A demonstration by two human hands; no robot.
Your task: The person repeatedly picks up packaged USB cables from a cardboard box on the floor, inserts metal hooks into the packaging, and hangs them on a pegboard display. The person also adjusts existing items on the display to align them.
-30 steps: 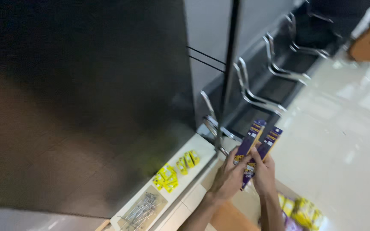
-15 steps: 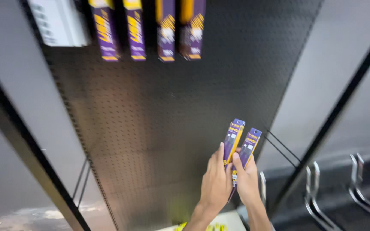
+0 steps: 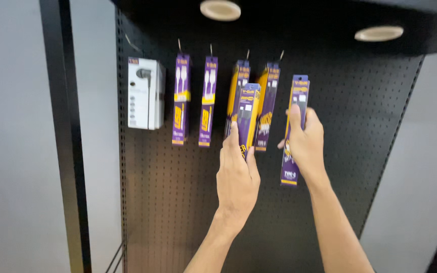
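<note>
My left hand (image 3: 237,174) grips a long purple and yellow cable package (image 3: 247,114) and holds it up in front of the hanging packages on the black pegboard (image 3: 188,202). My right hand (image 3: 304,141) grips a second purple and yellow cable package (image 3: 297,96), raised against the pegboard to the right of the hanging row. Both packages stand upright, about level with the hooks. My hands are apart, each with its own package.
Several purple and yellow packages (image 3: 181,98) hang on hooks along the top of the pegboard. A white earphone box (image 3: 145,93) hangs at the left. Two round lamps (image 3: 220,9) sit in the black shelf top above. A black upright post (image 3: 64,136) stands at the left.
The view swung up from the floor and low shelf to the top of the pegboard. Both hands rose with the two packages, which were held together and are now apart.
</note>
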